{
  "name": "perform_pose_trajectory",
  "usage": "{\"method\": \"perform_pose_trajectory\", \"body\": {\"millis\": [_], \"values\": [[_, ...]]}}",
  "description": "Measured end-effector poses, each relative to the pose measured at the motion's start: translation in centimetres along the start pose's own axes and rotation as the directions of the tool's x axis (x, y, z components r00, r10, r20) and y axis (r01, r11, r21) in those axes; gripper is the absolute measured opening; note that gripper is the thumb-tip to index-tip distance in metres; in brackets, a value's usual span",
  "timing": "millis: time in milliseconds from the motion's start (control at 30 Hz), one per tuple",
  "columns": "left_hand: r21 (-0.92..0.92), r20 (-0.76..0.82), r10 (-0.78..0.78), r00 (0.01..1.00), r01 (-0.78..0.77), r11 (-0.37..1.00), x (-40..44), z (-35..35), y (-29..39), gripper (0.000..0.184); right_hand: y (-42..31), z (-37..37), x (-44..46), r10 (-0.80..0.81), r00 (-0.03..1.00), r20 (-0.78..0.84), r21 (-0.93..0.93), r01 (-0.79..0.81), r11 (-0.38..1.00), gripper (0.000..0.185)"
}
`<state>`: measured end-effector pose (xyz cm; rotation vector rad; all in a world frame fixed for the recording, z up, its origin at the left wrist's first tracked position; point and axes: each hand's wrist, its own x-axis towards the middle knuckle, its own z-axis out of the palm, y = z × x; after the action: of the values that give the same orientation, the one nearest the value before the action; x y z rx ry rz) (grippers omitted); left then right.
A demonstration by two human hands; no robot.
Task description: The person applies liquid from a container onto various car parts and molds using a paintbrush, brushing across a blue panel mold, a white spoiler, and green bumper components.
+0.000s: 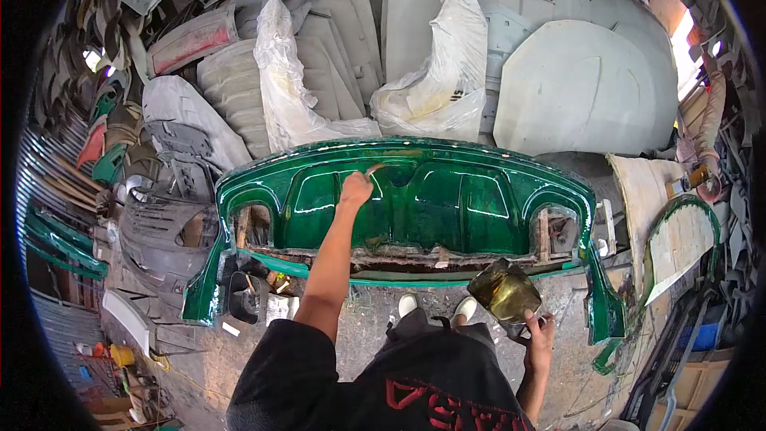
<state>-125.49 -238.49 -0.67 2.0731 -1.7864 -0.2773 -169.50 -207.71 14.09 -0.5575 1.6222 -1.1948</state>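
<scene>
two wrapped forms behind green mold; left hand grips maybe a brush, right hand a container.

Tool: mostly hidden in left hand, too small to name
Black shirt: cut off by bottom edge

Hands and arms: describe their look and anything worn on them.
The left hand and right hand have five-fingered human shapes and no gloves. The left sleeve is short and black, matching the shirt with red lettering; the right one cannot be made out clearly.
</scene>
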Motion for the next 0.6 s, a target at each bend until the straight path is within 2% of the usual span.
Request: {"method": "perform_pose_trajectory", "body": {"millis": [33, 67, 133, 167, 200, 233, 300, 367, 400, 433, 500, 533, 567, 600], "values": [[-0.086, -0.071, -0.053, 0.996, 0.047, 0.995, -0.7, 0.0, -1.1, 0.026, 0.6, -0.4, 0.2, -0.010, 1.000, -0.010, -0.016, 0.010, 1.000, 0.066], [-0.089, -0.075, -0.052, 0.996, 0.045, 0.995, -1.1, 0.2, -1.9, 0.026, 1.0, -0.6, 0.3, -0.020, 1.000, -0.020, -0.032, 0.019, 0.999, 0.068], [-0.325, -0.193, -0.006, 0.981, -0.059, 0.944, -1.3, 1.5, -3.7, 0.023, 0.1, 0.2, -0.3, -0.003, 0.999, -0.042, -0.031, 0.002, 1.000, 0.068], [-0.328, -0.200, -0.014, 0.980, -0.053, 0.943, -1.3, 1.6, -3.9, 0.023, -0.3, 0.6, -0.5, 0.017, 0.998, -0.062, -0.032, -0.019, 0.999, 0.068], [-0.520, 0.002, -0.121, 0.993, 0.104, 0.848, -1.6, 0.9, -2.9, 0.023, -0.2, 0.7, -0.4, 0.010, 0.999, -0.054, -0.039, -0.012, 0.999, 0.068], [-0.659, 0.217, -0.177, 0.960, 0.278, 0.699, -1.5, 1.0, -2.6, 0.022, 0.0, 0.6, -0.1, 0.002, 0.999, -0.039, -0.050, -0.004, 0.999, 0.069], [-0.698, 0.242, -0.228, 0.943, 0.332, 0.635, -1.1, 0.9, -3.1, 0.023, -0.1, 0.8, 0.2, -0.015, 1.000, -0.012, -0.069, 0.014, 0.998, 0.069], [-0.824, 0.259, -0.349, 0.900, 0.395, 0.406, -0.7, 0.9, -4.7, 0.022, -0.5, 1.1, -0.1, -0.002, 0.999, -0.045, -0.074, -0.001, 0.997, 0.069], [-0.815, 0.263, -0.394, 0.880, 0.422, 0.398, -0.9, 0.4, -5.3, 0.021, -0.7, 1.3, -0.2, -0.015, 0.999, -0.028, -0.077, 0.013, 0.997, 0.068], [-0.817, 0.263, -0.393, 0.881, 0.420, 0.395, -1.1, 0.5, -5.3, 0.021, -0.8, 1.3, -0.3, -0.019, 0.999, -0.029, -0.078, 0.016, 0.997, 0.068], [-0.907, 0.198, -0.642, 0.741, 0.386, 0.167, -2.1, 0.6, -5.3, 0.022, -0.7, 1.4, -0.5, -0.013, 1.000, -0.029, -0.053, 0.012, 0.999, 0.065], [-0.938, 0.089, -0.706, 0.703, 0.297, 0.177, -2.1, 2.0, -5.4, 0.021, -0.7, 1.5, -0.5, -0.015, 1.000, -0.025, -0.054, 0.013, 0.998, 0.065], [-0.939, 0.088, -0.709, 0.699, 0.296, 0.175, -1.6, 3.4, -5.2, 0.021, -0.7, 1.6, -0.5, -0.009, 1.000, -0.028, -0.052, 0.008, 0.999, 0.064], [-0.957, 0.016, -0.754, 0.657, 0.229, 0.179, -1.3, 4.5, -4.0, 0.020, -0.7, 1.6, -0.6, -0.002, 1.000, -0.029, -0.053, 0.001, 0.999, 0.063]]}}
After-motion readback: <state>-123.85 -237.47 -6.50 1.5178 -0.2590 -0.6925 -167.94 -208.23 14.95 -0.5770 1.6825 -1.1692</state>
